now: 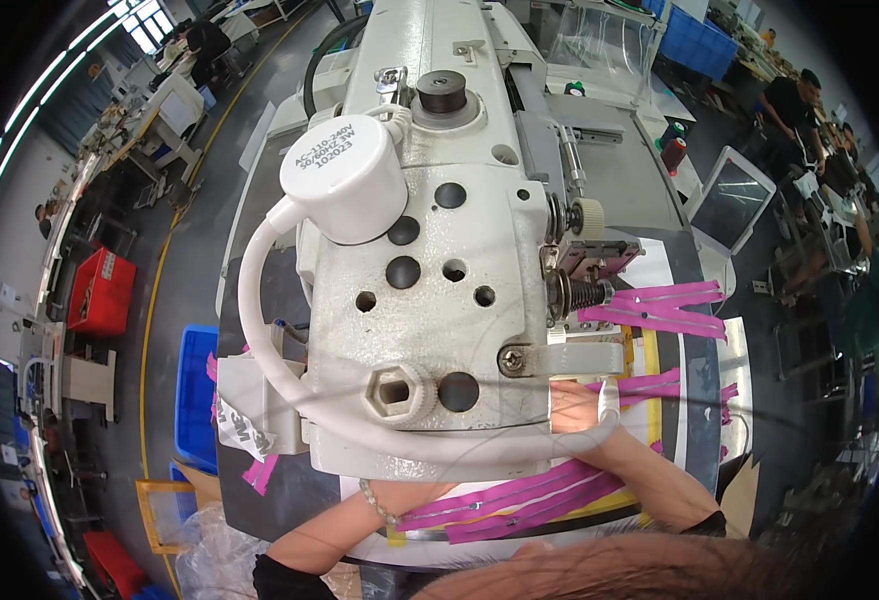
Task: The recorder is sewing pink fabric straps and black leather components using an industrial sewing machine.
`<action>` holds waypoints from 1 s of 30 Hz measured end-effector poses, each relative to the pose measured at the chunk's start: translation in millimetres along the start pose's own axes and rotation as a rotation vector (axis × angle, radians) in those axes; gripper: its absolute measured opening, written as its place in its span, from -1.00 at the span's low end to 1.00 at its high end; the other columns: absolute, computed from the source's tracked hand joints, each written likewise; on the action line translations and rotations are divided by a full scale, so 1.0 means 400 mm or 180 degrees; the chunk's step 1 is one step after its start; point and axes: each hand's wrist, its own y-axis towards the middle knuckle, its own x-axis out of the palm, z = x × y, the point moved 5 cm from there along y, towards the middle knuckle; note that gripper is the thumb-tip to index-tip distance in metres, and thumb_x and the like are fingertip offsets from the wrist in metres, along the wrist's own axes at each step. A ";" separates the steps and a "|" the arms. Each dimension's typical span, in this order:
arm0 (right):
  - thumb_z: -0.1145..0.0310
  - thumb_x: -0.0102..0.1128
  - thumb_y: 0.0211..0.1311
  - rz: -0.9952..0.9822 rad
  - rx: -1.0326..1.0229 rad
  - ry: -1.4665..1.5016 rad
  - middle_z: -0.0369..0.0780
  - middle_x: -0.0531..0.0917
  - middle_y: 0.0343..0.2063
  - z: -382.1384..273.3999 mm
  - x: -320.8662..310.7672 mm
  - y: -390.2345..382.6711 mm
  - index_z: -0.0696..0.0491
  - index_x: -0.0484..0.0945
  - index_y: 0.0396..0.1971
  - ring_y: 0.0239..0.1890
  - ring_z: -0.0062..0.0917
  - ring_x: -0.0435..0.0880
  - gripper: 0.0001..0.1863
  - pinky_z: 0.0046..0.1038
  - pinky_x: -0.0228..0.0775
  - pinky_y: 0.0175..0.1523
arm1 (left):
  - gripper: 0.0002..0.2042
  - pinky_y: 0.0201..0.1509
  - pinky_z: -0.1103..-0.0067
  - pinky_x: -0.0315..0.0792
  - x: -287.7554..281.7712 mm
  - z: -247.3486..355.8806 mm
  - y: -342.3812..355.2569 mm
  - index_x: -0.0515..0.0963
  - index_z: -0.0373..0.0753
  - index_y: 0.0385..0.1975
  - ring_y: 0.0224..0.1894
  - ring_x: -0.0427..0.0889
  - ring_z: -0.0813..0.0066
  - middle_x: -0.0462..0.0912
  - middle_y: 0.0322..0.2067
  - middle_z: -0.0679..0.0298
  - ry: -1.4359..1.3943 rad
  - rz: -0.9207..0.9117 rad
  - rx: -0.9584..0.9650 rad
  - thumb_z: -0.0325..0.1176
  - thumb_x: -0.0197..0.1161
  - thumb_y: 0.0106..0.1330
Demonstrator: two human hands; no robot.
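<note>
A large white sewing machine head [430, 330] fills the middle of the view and covers much of the work area. My left hand [415, 493] reaches in beneath its front edge, a beaded bracelet [375, 503] at the wrist; the fingers are hidden. My right hand [573, 408] lies under the lit right side of the machine, beside a magenta zipper [640, 388], its fingertips mostly covered. Two magenta zipper strips [550, 508] run slantwise between my forearms, nearest the front edge. More magenta zippers [660, 308] lie to the right of the machine.
A white lamp with a bent tube [260, 300] arches over the machine's left and front. Blue bins [195, 395] stand at the left, a red crate [103, 292] farther off. A tilted screen [735, 200] is at the right. Other people [790, 108] work in the background.
</note>
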 end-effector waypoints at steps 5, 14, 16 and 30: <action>0.54 0.10 0.04 0.0041 0.0042 -0.0028 -0.18 0.61 -0.09 -0.008 -0.009 0.005 0.07 0.59 -0.16 -0.01 -0.34 0.57 -0.69 -0.29 0.39 0.08 | -0.44 0.35 0.56 0.16 0.038 -0.029 -0.003 0.07 -0.37 0.28 0.25 0.28 0.42 0.23 0.26 0.19 0.0827 -0.1379 -0.0487 -0.09 -0.12 0.44; 0.54 0.07 0.03 -0.0097 -0.0003 0.0068 -0.19 0.60 -0.04 -0.003 -0.005 0.003 0.06 0.58 -0.12 0.05 -0.37 0.55 -0.65 -0.30 0.33 0.17 | -0.50 0.32 0.53 0.19 0.056 -0.045 -0.025 0.12 -0.36 0.25 0.24 0.29 0.40 0.25 0.24 0.17 0.0814 -0.1145 -0.0010 -0.14 -0.14 0.45; 0.54 0.07 0.02 -0.0153 0.0152 0.0029 -0.19 0.60 -0.05 0.000 0.003 0.004 0.05 0.58 -0.11 0.04 -0.38 0.56 -0.64 -0.30 0.33 0.18 | -0.51 0.31 0.53 0.20 0.052 -0.041 -0.023 0.14 -0.35 0.23 0.23 0.30 0.39 0.27 0.23 0.17 0.0821 -0.1115 0.0021 -0.14 -0.13 0.44; 0.48 0.10 0.03 -0.0046 0.0889 0.0815 -0.20 0.61 -0.05 0.007 -0.003 0.000 0.01 0.59 -0.11 0.01 -0.40 0.57 -0.65 -0.28 0.31 0.17 | -0.58 0.21 0.46 0.29 0.025 -0.020 -0.025 0.28 -0.30 0.15 0.17 0.37 0.33 0.37 0.14 0.15 0.0900 -0.0849 0.0354 -0.19 -0.05 0.40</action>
